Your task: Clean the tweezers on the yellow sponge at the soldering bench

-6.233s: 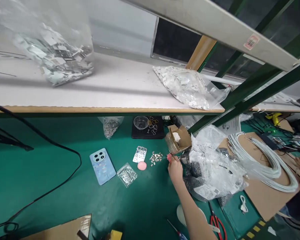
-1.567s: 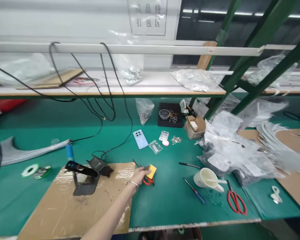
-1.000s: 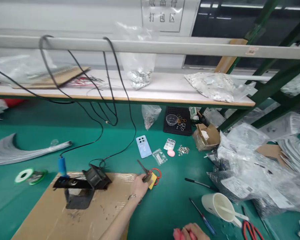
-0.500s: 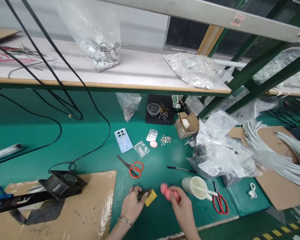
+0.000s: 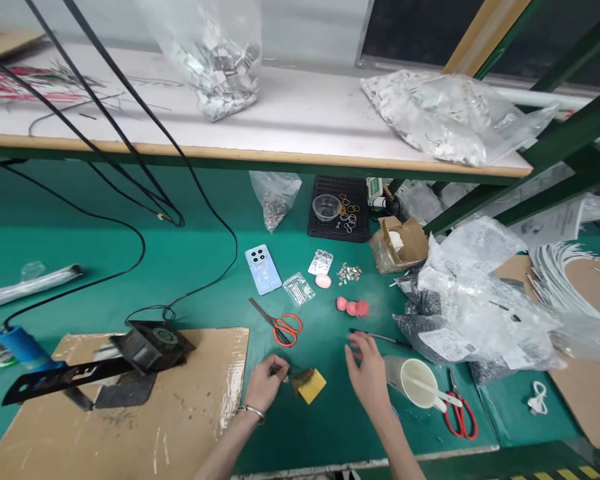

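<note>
My left hand (image 5: pixel 266 381), a bracelet on its wrist, has its fingers pinched together over a small dark thing I cannot make out. Just right of those fingertips lies a yellow square piece (image 5: pixel 312 387) with a brownish dark part at its left side. My right hand (image 5: pixel 367 370) is open, fingers spread over the green table near a black pen (image 5: pixel 380 337). Beyond its fingertips rests a row of pink round lumps (image 5: pixel 351 307), apart from the hand. A white mug (image 5: pixel 397 377) with a pale stick in it stands right of the hand.
Orange-handled scissors (image 5: pixel 287 329), a light blue phone (image 5: pixel 263 270), a small clear bag (image 5: pixel 299 289) and small metal pieces (image 5: pixel 349 273) lie farther back. Red-handled pliers (image 5: pixel 463 417) sit right of the mug. Plastic bags (image 5: pixel 475 320) fill the right; cardboard (image 5: pixel 180 413) covers the left.
My right hand has let go of the pink lumps, which now lie farther back on the table, and its fingers have opened. My left fingers have drawn left, away from the yellow piece.
</note>
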The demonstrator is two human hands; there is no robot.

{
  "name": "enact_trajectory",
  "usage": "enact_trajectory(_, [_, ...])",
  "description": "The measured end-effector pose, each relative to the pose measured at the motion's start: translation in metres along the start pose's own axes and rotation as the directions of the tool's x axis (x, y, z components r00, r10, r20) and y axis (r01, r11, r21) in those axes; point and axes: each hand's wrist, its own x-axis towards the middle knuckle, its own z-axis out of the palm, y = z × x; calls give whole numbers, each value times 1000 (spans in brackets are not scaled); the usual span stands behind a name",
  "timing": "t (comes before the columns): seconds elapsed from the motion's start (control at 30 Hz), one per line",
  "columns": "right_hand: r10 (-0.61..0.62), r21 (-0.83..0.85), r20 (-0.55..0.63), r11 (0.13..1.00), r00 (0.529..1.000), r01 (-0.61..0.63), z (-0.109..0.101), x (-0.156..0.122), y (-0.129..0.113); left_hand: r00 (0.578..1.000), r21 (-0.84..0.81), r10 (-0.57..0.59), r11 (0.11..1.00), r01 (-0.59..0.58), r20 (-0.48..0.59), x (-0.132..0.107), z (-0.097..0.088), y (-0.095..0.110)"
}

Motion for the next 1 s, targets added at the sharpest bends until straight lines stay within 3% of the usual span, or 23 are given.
enact_trajectory(0.1, [99,169,158,978,983,-125,11,-26,8,999,-159,2,987,6,48,5,-6,15])
enact_trajectory(0.2, [156,364,310,892,938,-269,28,-36,4,993,-284,7,958,26,114,9,-3,37])
enact_trajectory(0.27, [168,465,332,827,928,-316,37,-32,-4,988,-337,4,940,50,157,10,5,50])
enact_trajectory(0.4, [178,565,261,768,949,-300,40,-17,-14,973,-401,-48,905,139,227,7,21,67])
enact_trajectory(0.6, [165,518,209,817,964,-252,20,2,-5,960,-539,-210,795,279,186,13,18,64])
enact_trajectory(0.7, [128,427,298,869,946,-251,16,9,-8,948,-585,-277,748,314,154,16,10,61])
enact_trajectory(0.87, [25,334,537,912,843,-240,31,13,-34,924,-601,-283,702,383,258,6,8,66])
enact_trajectory(1.0, [7,253,527,953,850,-165,52,10,-49,922,-596,-241,706,382,304,-4,15,63])
